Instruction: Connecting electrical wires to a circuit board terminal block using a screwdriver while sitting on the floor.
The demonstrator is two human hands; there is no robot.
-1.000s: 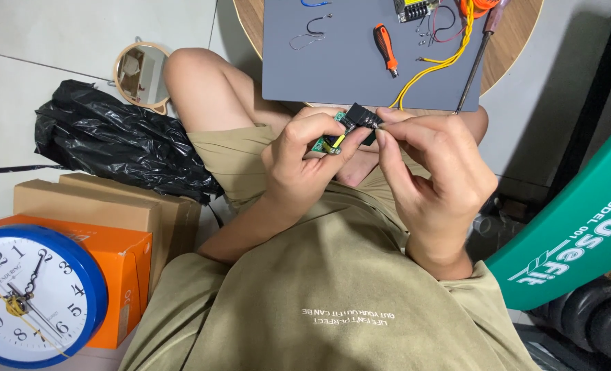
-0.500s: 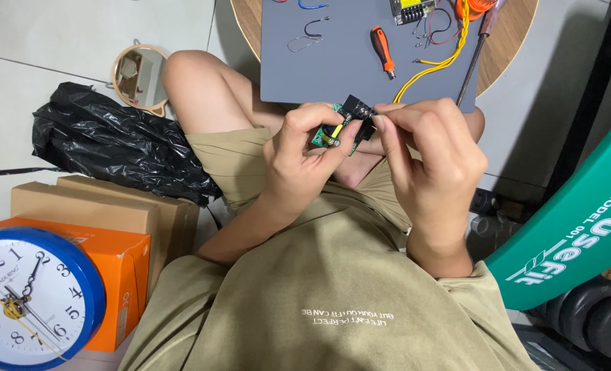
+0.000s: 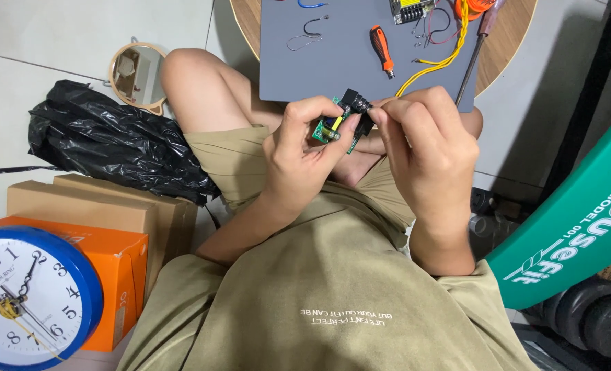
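One head-worn view, looking steeply down the person's own torso onto lap and both hands, close range. Left hand (image 3: 305, 154) and right hand (image 3: 425, 148) sit mid-frame. Grey mat (image 3: 340, 62) on round wooden table (image 3: 508, 41) at top edge; floor clutter on both sides.

The right hand (image 3: 425, 148) has closed in over the small circuit board (image 3: 338, 125).

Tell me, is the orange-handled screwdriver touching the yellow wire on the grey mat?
Apart. The head view shows bare grey mat between the orange-handled screwdriver and the yellow wire.
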